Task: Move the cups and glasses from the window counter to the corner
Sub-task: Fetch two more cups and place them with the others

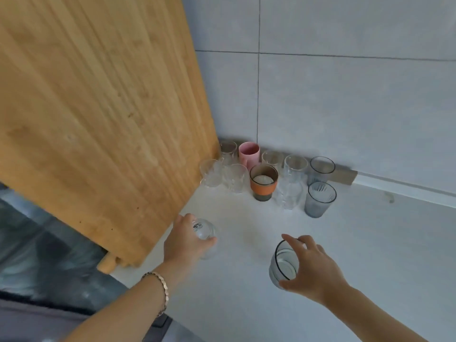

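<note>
A large slab of pale, straight-grained wooden cutting board (98, 114) leans across the left of the view, its rounded handle end resting on the smooth white counter (370, 243). Behind the counter rise matte grey-white wall tiles (345, 99) with thin dark grout lines, meeting at a corner.

In that corner stands a cluster of upright drinking vessels, mouths facing up: a glossy pink ceramic mug (248, 154), a short cup with an orange band and dark base (263, 181), two smoky grey ribbed tumblers (319, 199) with thin dark rims, one behind the other, and several clear cut-glass tumblers (235, 177) with faceted sides, packed close together and some touching.

The left hand (185, 243), with a metal link bracelet (161, 292) at the wrist, is wrapped around a small clear glass with a dark printed mark (203, 230). The glass is tilted, its long axis leaning away from the person toward the corner; it is near the board's edge, well short of the cluster. Whether it touches the counter cannot be told.

The right hand (313, 267) grips a smoky grey dark-rimmed tumbler (283, 264) from the side, fingers curled over the rim and thumb below. This tumbler is tipped, its mouth turned up and to the left, above the open counter in front of the cluster.
</note>
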`<action>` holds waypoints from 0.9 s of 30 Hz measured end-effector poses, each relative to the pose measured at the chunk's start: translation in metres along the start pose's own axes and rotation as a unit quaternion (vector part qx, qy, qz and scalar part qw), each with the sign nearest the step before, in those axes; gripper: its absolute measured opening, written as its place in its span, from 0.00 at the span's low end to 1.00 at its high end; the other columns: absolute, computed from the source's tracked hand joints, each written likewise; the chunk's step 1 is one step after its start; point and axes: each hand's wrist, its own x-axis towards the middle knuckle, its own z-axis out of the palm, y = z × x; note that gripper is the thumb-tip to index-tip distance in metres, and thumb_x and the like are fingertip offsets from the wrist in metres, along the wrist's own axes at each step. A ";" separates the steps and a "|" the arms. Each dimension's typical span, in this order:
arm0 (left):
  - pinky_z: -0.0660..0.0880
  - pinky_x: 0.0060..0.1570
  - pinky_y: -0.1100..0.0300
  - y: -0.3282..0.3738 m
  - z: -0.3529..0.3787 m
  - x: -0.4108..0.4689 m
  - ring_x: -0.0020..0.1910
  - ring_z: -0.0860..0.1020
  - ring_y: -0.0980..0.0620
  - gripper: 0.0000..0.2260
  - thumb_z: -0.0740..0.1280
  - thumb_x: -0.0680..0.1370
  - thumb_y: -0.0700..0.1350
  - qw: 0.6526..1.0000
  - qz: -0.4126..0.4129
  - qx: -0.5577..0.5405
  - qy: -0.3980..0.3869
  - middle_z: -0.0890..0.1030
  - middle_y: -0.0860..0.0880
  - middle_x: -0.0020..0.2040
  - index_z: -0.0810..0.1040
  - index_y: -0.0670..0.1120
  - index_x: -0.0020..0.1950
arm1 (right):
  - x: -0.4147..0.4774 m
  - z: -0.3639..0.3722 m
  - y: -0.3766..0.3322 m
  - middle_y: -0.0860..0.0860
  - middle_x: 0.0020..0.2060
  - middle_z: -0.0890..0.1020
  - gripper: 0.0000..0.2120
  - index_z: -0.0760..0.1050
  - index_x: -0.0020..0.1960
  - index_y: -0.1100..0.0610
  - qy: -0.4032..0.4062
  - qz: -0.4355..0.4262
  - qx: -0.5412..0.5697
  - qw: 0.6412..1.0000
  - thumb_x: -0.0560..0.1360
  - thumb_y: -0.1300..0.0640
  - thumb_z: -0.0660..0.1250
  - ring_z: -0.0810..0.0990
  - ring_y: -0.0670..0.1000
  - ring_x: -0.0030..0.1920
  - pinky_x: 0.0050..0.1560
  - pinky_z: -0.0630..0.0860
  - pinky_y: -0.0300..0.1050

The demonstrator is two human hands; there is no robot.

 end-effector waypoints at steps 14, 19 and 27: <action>0.73 0.55 0.54 -0.016 0.018 0.170 0.60 0.74 0.43 0.26 0.74 0.67 0.53 0.999 0.022 -0.009 -0.033 0.73 0.43 0.61 0.73 0.41 0.59 | 0.088 0.030 -0.072 0.46 0.70 0.59 0.46 0.49 0.75 0.41 -0.005 0.055 0.002 0.998 0.65 0.42 0.71 0.66 0.50 0.67 0.61 0.73 0.40; 0.75 0.51 0.51 -0.022 0.022 0.179 0.58 0.74 0.41 0.26 0.71 0.69 0.55 0.999 0.036 0.017 -0.032 0.70 0.42 0.60 0.71 0.40 0.59 | 0.108 0.041 -0.099 0.47 0.70 0.60 0.45 0.50 0.75 0.43 -0.003 0.081 0.009 0.997 0.66 0.45 0.72 0.66 0.52 0.67 0.61 0.74 0.42; 0.69 0.64 0.54 -0.048 0.020 0.181 0.70 0.65 0.46 0.37 0.72 0.69 0.51 0.986 0.084 0.009 -0.142 0.62 0.46 0.71 0.57 0.45 0.72 | 0.162 0.056 -0.138 0.51 0.70 0.59 0.46 0.49 0.75 0.46 0.024 0.098 0.011 0.995 0.66 0.46 0.73 0.64 0.56 0.67 0.63 0.73 0.47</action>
